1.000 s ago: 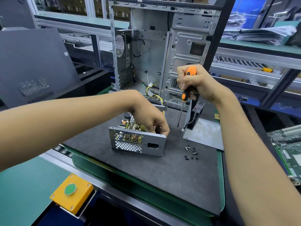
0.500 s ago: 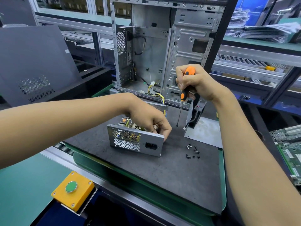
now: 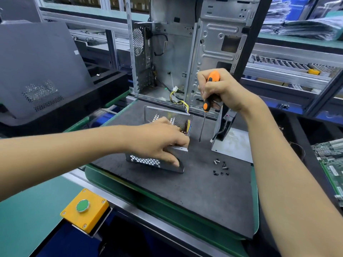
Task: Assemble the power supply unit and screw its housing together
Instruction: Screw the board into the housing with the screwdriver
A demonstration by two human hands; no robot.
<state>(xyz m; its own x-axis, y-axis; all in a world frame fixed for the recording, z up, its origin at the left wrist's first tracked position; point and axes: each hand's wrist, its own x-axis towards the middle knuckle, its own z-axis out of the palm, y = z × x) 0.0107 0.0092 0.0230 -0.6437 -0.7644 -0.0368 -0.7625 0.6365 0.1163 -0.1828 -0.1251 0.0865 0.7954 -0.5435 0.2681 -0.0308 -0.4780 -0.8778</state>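
Dark grey matting [image 3: 185, 197] covers the work surface, bordered by a green edge, with an open computer chassis [image 3: 185, 52] standing upright at its far side; the power supply unit [image 3: 159, 160] sits on the mat left of centre, its perforated front wall facing the viewer and its top open. Yellow and multicoloured wires [image 3: 185, 108] rise from the unit's right rear corner toward the chassis. The left hand [image 3: 161, 143] reaches in from the left and lies over the unit's near right corner, fingers curled over the top edge of the front wall and the thumb pressed against its outer face, so the housing is gripped directly beneath the palm. The right hand [image 3: 220, 89] is raised behind and to the right of the unit, fist wrapped around the orange-and-black handle of a screwdriver [image 3: 206, 104]; the shaft points down, its tip just right of the unit, whether touching the mat cannot be told. A bent metal cover plate [image 3: 233, 145] lies to the right; loose screws [image 3: 220, 167] lie scattered near it; a yellow box with a green button [image 3: 84, 210] sits at the near edge.
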